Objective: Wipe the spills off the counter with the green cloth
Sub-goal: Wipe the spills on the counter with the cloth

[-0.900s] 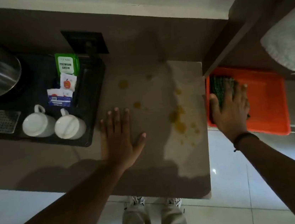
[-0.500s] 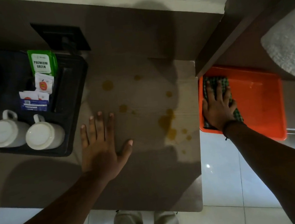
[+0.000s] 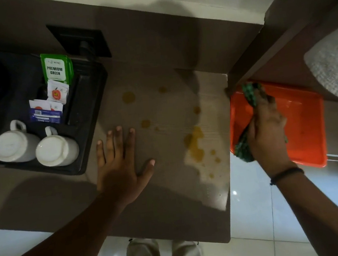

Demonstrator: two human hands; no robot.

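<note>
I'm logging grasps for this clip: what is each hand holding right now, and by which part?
The right hand grips the green cloth bunched around its middle, over the orange tray. The left hand holds nothing, flat on the counter.

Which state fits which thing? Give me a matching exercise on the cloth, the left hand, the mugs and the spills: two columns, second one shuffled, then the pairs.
Column one:
1. cloth
2. left hand
3. mugs
4. spills

Column two:
A. lying on their sides in the black tray
B. flat, palm down on the counter
C. bunched in the right hand over the orange tray
D. yellow drops, not yet wiped

Pairs: 1-C, 2-B, 3-A, 4-D
</note>
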